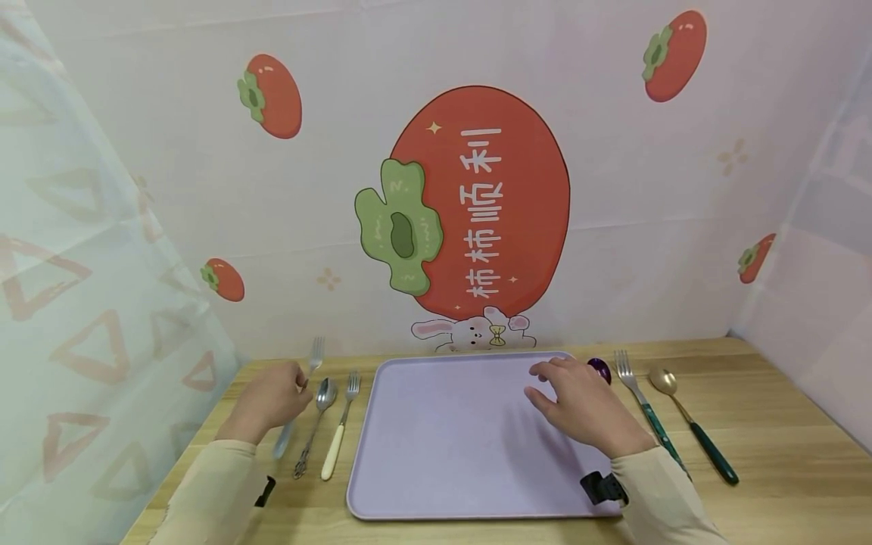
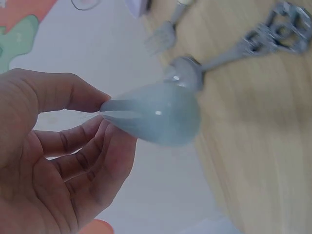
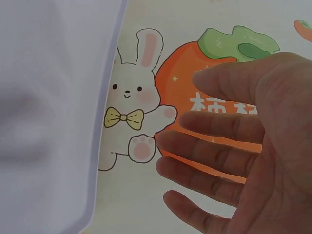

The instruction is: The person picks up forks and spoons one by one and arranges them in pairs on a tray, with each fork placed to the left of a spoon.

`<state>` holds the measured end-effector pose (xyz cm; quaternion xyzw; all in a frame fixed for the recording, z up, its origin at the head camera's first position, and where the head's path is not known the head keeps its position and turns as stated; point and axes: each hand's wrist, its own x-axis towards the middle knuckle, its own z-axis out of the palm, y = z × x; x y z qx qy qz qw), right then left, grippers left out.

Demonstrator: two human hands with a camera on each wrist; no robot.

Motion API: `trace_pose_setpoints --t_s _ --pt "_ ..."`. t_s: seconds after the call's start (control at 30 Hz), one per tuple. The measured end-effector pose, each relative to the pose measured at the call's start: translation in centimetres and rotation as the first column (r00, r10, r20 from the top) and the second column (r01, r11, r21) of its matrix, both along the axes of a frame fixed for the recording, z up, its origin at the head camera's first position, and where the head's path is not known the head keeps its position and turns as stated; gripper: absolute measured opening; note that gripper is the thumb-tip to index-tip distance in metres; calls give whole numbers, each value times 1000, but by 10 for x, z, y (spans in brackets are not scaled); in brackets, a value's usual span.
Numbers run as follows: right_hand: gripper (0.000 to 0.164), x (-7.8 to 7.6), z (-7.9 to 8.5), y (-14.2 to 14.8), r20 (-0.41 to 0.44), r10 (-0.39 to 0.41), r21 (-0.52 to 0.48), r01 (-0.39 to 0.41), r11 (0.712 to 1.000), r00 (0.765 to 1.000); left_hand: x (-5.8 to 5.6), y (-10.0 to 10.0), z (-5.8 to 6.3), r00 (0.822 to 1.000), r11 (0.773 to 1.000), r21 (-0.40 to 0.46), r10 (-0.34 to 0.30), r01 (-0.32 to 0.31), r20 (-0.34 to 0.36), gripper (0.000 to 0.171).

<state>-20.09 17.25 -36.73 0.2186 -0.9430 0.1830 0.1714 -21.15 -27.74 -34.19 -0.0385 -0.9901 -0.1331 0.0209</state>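
Left of the lilac tray (image 1: 443, 439), the left hand (image 1: 271, 397) pinches a pale-blue-handled fork (image 1: 282, 441), with a silver spoon (image 1: 325, 393) and a cream-handled fork (image 1: 333, 453) lying nearer the tray; the right hand (image 1: 579, 397) hovers over the tray's right part, fingers loosely extended, and right of the tray lie a green-handled fork (image 1: 656, 424) and a gold-bowled spoon (image 1: 712, 453)

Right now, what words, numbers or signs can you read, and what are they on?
"柿柿顺利": on the big red fruit on the wall, turned sideways in the head view.
The right wrist view shows only part of it again, with the right hand in front.
I can read none on the tray, forks or spoons.
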Motion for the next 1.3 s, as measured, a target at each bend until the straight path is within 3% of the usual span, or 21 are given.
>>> trace_pose_setpoints --t_s 0.43,0.77,0.97,1.1,1.2,1.3 --pt "25 0 0 0 -4 3 6 -3 1000 1000 1 37 7 998 997 55 -43 46 -53 10" --pt "26 0 -1 0 1 0 6 0 1000 1000 -7 71 -2 997 992 112 -54 59 -46 8" --pt "26 0 -1 0 0 1 8 -1 1000 1000 -14 90 -8 994 989 126 -68 78 -84 24" --pt "26 0 0 -2 6 -1 7 1 1000 1000 -17 101 -11 991 990 116 -72 84 -111 20" --pt "26 0 0 -3 16 -3 8 3 1000 1000 -19 108 -13 993 989 127 -61 73 -100 13" --pt "26 1 0 -3 23 -4 11 4 1000 1000 -21 114 -16 997 985 162 -48 58 -64 17"
